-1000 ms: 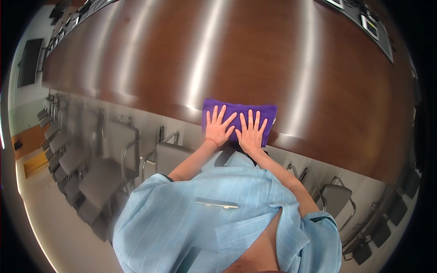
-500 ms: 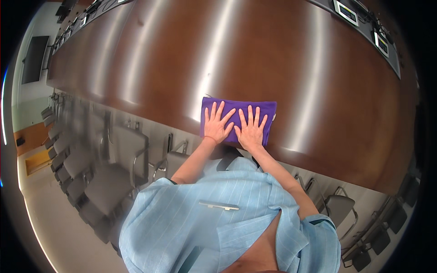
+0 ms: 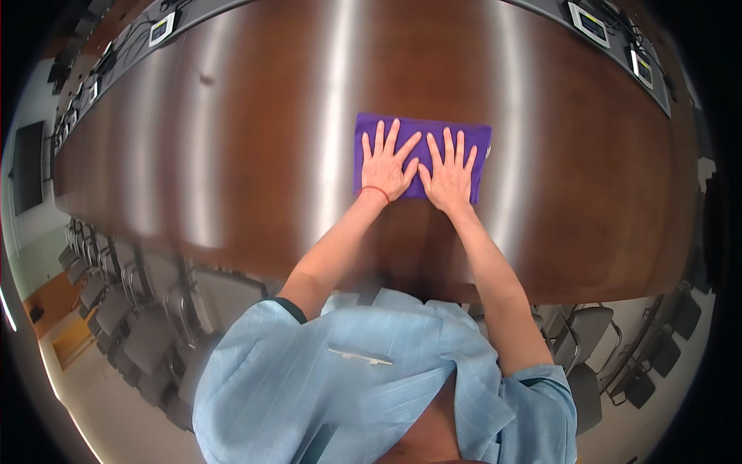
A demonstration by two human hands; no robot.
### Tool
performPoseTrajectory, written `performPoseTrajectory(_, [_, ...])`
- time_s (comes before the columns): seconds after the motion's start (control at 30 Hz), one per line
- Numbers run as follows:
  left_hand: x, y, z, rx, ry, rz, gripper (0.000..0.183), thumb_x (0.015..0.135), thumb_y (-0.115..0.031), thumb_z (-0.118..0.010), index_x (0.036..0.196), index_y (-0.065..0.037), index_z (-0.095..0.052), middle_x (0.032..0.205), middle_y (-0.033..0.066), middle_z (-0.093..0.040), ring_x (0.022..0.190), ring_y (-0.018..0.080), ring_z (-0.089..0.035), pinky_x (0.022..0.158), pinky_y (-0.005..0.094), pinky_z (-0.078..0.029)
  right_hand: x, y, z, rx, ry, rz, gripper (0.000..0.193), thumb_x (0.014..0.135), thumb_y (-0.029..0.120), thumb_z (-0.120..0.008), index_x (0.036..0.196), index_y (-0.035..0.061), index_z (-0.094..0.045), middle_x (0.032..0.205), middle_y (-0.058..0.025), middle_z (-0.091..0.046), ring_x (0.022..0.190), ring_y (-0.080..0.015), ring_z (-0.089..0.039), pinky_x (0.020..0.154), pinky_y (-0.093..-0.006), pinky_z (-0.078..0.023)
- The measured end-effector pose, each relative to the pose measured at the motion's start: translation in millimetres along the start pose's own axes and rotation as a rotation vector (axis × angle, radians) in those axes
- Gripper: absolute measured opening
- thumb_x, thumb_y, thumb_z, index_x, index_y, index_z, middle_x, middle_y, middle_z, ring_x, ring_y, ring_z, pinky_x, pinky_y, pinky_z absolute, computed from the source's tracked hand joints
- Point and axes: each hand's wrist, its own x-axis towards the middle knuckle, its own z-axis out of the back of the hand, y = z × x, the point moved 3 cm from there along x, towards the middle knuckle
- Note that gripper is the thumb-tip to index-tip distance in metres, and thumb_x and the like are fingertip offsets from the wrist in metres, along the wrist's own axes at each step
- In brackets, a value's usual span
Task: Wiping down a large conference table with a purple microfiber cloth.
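Note:
A purple cloth (image 3: 422,133), roughly rectangular with a small white tag on its right edge, lies spread flat on a glossy brown wooden table (image 3: 417,247). My left hand (image 3: 386,168) presses flat on its left half with fingers spread. On the right half rests my right hand (image 3: 449,179), also flat and fanned out. The two thumbs almost meet near the cloth's middle. Both arms are stretched forward over the table's near edge, and a thin red band circles my left wrist.
Along the table's far side runs a dark strip with white-framed devices (image 3: 589,25) and cables. Rows of grey chairs (image 3: 158,340) stand at the left, with more chairs (image 3: 591,329) at the right. A dark screen (image 3: 29,166) hangs on the left wall.
Both hands have slid the purple cloth forward, away from the table's near edge. My arms are straighter now, and the view has turned slightly.

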Motion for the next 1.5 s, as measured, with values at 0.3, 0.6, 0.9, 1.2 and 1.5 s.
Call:
performPoseTrajectory(0.3, [180.7,19.9,7.9,0.059,-0.13,-0.082,0.056,0.105,-0.05,-0.049,0.16,-0.04,-0.043,0.172,0.0118,-0.029,0.159,0.042,-0.021,0.127,0.0658,-0.014,161.8,-47.5,14.7,-0.147,-0.148,-0.091,0.067,0.103,0.05,-0.054,0.164,0.0261,-0.038,0.171,-0.0136,-0.029,0.159,-0.0422,-0.021,0.123,-0.0713,-0.016])
performPoseTrajectory(0.6, [357.1,48.3,7.3,0.091,-0.357,-0.146,0.055,0.102,-0.047,-0.051,0.156,-0.033,-0.05,0.161,0.0154,-0.043,0.148,0.0397,-0.036,0.122,0.0627,-0.023,325.5,-105.4,20.3,-0.148,-0.355,-0.057,0.063,0.101,0.048,-0.055,0.157,0.0194,-0.047,0.16,-0.0199,-0.042,0.152,-0.0429,-0.031,0.123,-0.0663,-0.02])
performPoseTrajectory(0.9, [390.4,57.9,34.3,0.126,-0.289,-0.173,0.054,0.102,-0.047,-0.051,0.154,-0.035,-0.052,0.161,0.0142,-0.044,0.15,0.0388,-0.035,0.124,0.0644,-0.02,362.3,-98.0,43.4,-0.129,-0.264,-0.144,0.063,0.101,0.049,-0.054,0.157,0.0198,-0.048,0.165,-0.019,-0.038,0.155,-0.0416,-0.028,0.124,-0.0667,-0.019])
performPoseTrajectory(1.2, [232.3,84.1,17.3,0.059,-0.257,-0.119,0.054,0.102,-0.053,-0.051,0.156,-0.042,-0.05,0.168,0.0116,-0.038,0.157,0.0412,-0.028,0.125,0.068,-0.017,241.2,-31.1,-5.8,-0.171,-0.265,-0.005,0.066,0.102,0.055,-0.053,0.161,0.0276,-0.043,0.168,-0.0141,-0.036,0.156,-0.0421,-0.028,0.121,-0.074,-0.018])
performPoseTrajectory(1.5, [-3.5,54.1,21.8,0.037,-0.027,-0.009,0.06,0.103,-0.046,-0.054,0.161,-0.038,-0.043,0.173,0.0138,-0.028,0.159,0.0428,-0.021,0.127,0.0661,-0.012,24.8,64.7,-7.6,-0.048,-0.061,-0.036,0.071,0.101,0.046,-0.059,0.163,0.0204,-0.039,0.17,-0.0171,-0.031,0.159,-0.0422,-0.021,0.124,-0.0717,-0.011])
